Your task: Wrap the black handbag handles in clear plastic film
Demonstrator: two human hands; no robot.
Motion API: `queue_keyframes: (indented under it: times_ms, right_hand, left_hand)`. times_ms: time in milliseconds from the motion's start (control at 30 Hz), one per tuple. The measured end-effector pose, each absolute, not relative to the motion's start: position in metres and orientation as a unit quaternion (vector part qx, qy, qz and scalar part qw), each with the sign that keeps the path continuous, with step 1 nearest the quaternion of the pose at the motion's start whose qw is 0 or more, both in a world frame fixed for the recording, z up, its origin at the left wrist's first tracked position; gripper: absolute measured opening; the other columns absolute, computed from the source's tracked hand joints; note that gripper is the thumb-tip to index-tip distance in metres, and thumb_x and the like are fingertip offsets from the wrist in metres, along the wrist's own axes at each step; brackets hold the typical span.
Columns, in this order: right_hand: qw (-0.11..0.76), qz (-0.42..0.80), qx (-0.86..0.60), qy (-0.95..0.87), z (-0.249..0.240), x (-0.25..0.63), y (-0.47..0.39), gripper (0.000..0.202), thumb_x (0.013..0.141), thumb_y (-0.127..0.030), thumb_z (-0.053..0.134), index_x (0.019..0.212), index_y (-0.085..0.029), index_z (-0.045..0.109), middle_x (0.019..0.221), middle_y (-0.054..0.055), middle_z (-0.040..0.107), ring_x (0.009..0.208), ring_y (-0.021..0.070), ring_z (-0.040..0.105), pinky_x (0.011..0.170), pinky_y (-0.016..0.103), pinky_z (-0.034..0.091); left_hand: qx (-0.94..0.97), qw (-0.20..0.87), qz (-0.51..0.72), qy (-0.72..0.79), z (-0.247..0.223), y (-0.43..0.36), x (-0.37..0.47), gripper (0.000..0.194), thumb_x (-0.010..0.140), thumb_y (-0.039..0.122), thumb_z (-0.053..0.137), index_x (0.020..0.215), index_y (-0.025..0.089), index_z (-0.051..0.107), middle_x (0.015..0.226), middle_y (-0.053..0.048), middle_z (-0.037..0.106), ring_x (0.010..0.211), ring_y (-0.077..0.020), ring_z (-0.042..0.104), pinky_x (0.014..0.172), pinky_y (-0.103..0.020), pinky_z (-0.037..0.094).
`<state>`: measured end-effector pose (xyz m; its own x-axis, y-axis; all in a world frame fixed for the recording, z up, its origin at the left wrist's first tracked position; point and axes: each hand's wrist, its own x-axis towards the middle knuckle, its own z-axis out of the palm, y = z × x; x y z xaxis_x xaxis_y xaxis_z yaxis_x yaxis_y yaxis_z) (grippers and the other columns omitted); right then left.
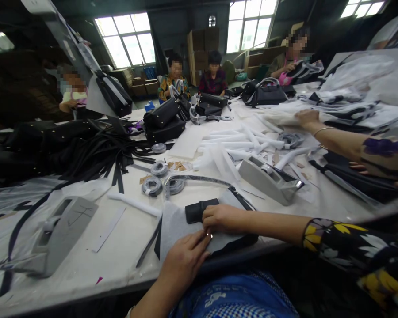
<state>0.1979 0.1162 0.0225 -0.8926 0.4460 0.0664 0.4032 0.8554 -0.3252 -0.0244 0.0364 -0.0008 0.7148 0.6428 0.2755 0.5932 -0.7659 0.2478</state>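
A black handbag (240, 243) lies on the table in front of me, mostly covered by a pale grey protective sheet (175, 227). Its handle (199, 178), wrapped in clear plastic, arches away from me. Across the sheet is a black strap tab (201, 210). My right hand (227, 218) rests over the tab's near end with its fingers curled in a pinch. Meeting its fingertips from the near side, my left hand (187, 249) has its fingers pressed together. Small bright metal glints show by the left fingertips; what the fingers pinch is hidden.
Grey tape dispensers (268, 179) stand on both sides. Beyond are coiled plastic-wrapped straps (152, 186), white paper rolls (232, 139) and black handbags (164, 119). Black straps (96, 150) are heaped at left. A co-worker's arm (338, 139) reaches in from the right; several people sit across.
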Motion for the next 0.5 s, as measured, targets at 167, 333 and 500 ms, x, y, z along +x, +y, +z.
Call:
queue_keyframes:
  times_ms: [167,333,500]
  right_hand:
    - [0.069,0.152,-0.283,-0.945,0.025,0.188,0.11,0.011,0.085,-0.024,0.072,0.088,-0.014,0.072,0.085,0.007,0.071,0.081,0.0185,0.064,0.071,0.026,0.048]
    - [0.114,0.142,-0.378,-0.908,0.056,0.217,0.132,0.018,0.094,-0.036,0.06,0.092,-0.024,0.074,0.085,-0.001,0.073,0.078,0.0133,0.066,0.071,0.021,0.047]
    - [0.199,0.039,-0.596,-0.777,0.072,0.276,0.191,0.041,0.098,-0.036,0.048,0.13,-0.012,0.058,0.118,0.019,0.067,0.111,0.0294,0.06,0.098,0.044,0.044]
  left_hand:
    - [0.921,0.047,0.191,0.337,-0.004,0.035,-0.025,0.037,0.102,0.029,0.041,0.135,0.023,0.057,0.128,-0.009,0.066,0.108,-0.0228,0.067,0.09,-0.036,0.06]
    - [0.919,0.002,0.217,0.329,-0.008,0.035,-0.025,0.039,0.103,0.029,0.036,0.134,0.023,0.057,0.13,-0.01,0.065,0.106,-0.0217,0.069,0.087,-0.032,0.061]
    - [0.925,-0.053,0.241,0.288,-0.015,0.045,-0.029,0.038,0.103,0.028,0.034,0.128,0.02,0.062,0.123,-0.011,0.068,0.102,-0.0175,0.07,0.085,-0.025,0.06]
